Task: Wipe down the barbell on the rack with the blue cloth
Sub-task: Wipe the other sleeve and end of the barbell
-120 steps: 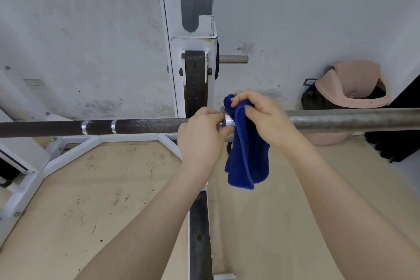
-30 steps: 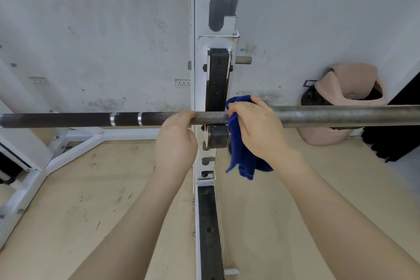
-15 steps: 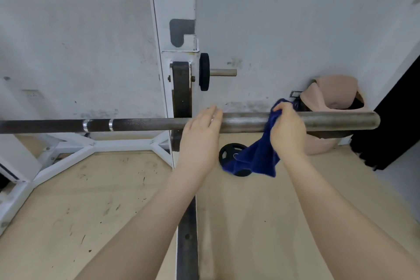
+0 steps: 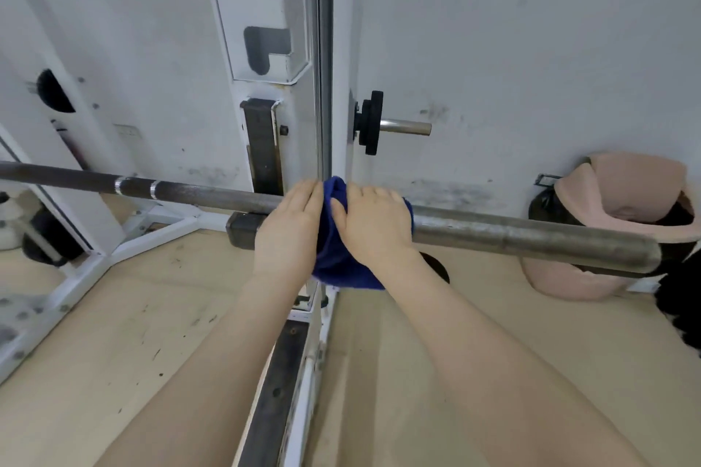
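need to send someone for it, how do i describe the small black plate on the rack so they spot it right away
Find the white steel rack upright against the pale wall. On its right side, above the long grey steel barbell, a short chrome peg sticks out. The small round black weight plate sits alone on that peg, against the upright.

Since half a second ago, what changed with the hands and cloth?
The right hand slid the blue cloth inward along the barbell, from mid-sleeve to beside the left hand. The left hand stayed on the bar by the rack upright; the right still grips the cloth.
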### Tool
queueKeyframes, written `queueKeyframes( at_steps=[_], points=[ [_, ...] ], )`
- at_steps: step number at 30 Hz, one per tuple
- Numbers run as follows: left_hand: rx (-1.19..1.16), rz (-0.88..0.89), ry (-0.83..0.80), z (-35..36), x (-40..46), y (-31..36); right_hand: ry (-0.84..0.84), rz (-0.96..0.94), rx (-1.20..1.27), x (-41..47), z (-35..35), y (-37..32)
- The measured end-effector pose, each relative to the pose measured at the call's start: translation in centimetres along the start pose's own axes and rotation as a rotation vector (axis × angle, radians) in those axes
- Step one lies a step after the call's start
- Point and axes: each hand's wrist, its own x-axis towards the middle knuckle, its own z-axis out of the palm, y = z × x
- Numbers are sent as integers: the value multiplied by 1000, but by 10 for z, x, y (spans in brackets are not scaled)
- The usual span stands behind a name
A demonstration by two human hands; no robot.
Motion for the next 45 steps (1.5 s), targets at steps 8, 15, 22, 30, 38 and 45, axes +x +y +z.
queueKeyframes(
  at_steps=[8, 15, 22, 30, 38, 45],
  points=[
    [7, -83, -16, 1, 1, 1, -141, 381, -5, -1, -21, 54],
    [-54, -13, 47, 11, 2, -10, 93, 107, 50, -8, 15, -24],
    [-37, -42, -92, -6, 1, -5, 70, 190, -64, -20, -6, 49],
    [3, -16, -36, -8, 1, 6, 38, 293, -83, -15, -13, 65],
    [197, -119, -143, -4, 12, 30, 74, 89, 8, -24, -9, 87],
    [-100, 152, -147, 13, 31, 134, 214, 206, -57, -62, -14, 191]
  ],
)
